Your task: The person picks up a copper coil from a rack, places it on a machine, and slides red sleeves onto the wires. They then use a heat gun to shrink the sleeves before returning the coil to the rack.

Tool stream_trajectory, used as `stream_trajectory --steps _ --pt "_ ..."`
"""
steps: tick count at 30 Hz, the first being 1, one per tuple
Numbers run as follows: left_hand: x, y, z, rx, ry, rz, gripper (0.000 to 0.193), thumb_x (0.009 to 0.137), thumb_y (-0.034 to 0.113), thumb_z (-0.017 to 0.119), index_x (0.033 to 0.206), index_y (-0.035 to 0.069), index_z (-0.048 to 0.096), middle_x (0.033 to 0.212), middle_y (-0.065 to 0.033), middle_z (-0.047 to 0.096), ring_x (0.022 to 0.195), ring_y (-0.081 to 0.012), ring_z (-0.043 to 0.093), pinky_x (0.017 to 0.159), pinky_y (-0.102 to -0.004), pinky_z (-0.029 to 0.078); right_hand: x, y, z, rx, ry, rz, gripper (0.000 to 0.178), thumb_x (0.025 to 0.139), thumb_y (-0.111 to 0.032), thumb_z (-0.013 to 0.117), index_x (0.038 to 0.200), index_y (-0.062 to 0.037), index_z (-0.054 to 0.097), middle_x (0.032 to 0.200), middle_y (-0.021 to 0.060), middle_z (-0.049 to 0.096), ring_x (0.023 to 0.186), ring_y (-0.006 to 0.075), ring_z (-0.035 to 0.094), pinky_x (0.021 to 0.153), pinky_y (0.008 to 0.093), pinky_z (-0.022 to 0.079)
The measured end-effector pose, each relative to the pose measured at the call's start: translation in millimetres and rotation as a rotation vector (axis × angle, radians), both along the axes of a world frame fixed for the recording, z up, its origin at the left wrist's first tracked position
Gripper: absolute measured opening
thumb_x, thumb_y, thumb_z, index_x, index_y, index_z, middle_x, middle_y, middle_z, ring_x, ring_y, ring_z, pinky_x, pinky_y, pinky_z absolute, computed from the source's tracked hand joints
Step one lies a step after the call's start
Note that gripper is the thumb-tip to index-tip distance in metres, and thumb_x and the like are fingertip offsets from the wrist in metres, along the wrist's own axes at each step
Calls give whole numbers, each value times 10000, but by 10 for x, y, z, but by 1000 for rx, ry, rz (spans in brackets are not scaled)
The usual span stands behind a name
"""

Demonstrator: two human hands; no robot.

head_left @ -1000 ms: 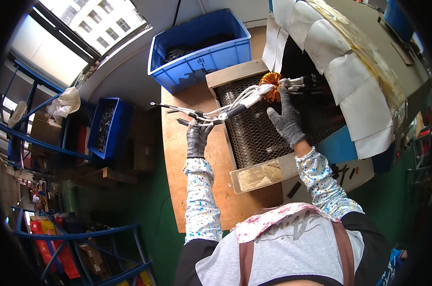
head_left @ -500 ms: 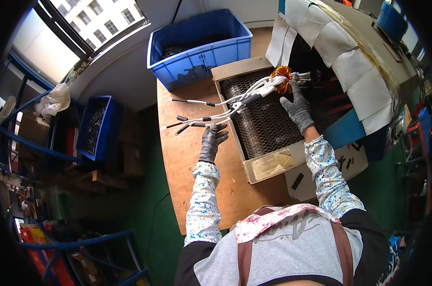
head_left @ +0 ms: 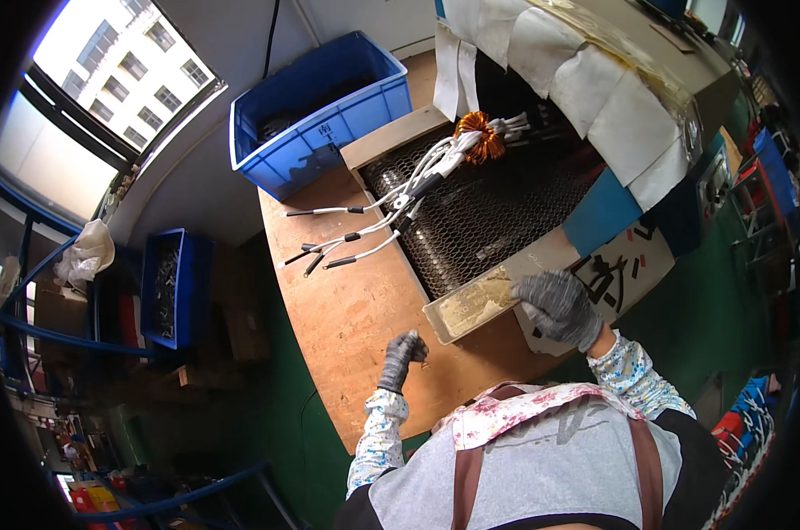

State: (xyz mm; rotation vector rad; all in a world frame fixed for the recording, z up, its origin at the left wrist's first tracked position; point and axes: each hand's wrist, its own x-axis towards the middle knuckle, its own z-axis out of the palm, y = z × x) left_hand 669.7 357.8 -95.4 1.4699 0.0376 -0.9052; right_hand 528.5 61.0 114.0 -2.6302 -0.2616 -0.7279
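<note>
A white cable bundle (head_left: 417, 184) lies across the mesh top of a conveyor (head_left: 470, 231). It passes through a copper-orange wound ring coil (head_left: 479, 139). Its near leads, with black sleeves (head_left: 354, 260) and small metal end lugs, stick out over the wooden table (head_left: 329, 318). In a grey glove, my left hand (head_left: 401, 360) is curled closed above the table, apart from the leads. My right hand (head_left: 561, 309), gloved alike, has its fingers bent together by the conveyor frame's near corner (head_left: 479, 305). Whatever either hand may hold is hidden.
A blue crate (head_left: 320, 132) with dark contents stands behind the table. White flaps (head_left: 629, 119) hang over the conveyor's dark opening at right. Black and red tube pieces (head_left: 607, 278) lie on a light surface beyond my right hand. Another blue bin (head_left: 172, 287) stands at left.
Both hands have left the cable bundle and come back toward my body. The right moved from beside the coil to the frame's near corner. My view has shifted; the bundle stays on the mesh.
</note>
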Motion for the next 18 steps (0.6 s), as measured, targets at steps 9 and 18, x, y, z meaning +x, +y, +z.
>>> stream_trajectory --steps 9,18 --pt "-1606 -1156 466 170 -224 -822 400 888 309 587 1065 -50 594 908 -115 659 841 -181 585 754 -294 460 -1338 -105 -632 94 227 11 183 735 -189 566 885 -97 616 752 73 615 675 258 597 656 381 469" --pt "-2609 -3730 696 -248 -1064 -1202 178 880 210 584 866 38 628 737 -129 646 662 -230 646 606 -342 489 -3542 -1028 -1062 74 328 -467 149 751 -188 553 867 -123 621 783 66 631 777 261 627 706 379 469"
